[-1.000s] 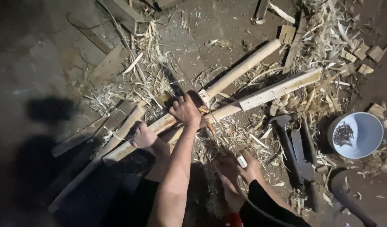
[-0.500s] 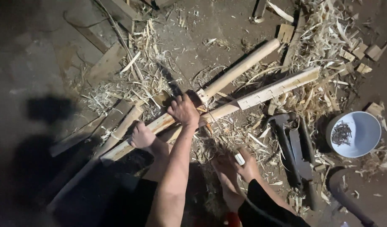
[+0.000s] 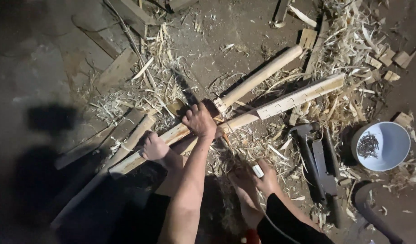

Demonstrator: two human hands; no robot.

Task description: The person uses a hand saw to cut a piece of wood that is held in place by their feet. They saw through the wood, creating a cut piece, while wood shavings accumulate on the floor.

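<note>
We are gripping with our left hand (image 3: 200,119) the pale wooden pole (image 3: 244,90) at mid-scene, closing our right hand (image 3: 262,178) round a small white object (image 3: 257,170) nearer, shavings (image 3: 348,40) and a white bowl (image 3: 389,144) lying right.

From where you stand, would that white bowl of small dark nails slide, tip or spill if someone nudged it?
The white bowl looks wide and shallow, so it would probably slide rather than tip. It sits on rough ground strewn with wood shavings, which may snag it. The small nails lie loose in a little heap, so they would likely shift and rattle, though the rim should keep them in.
</note>
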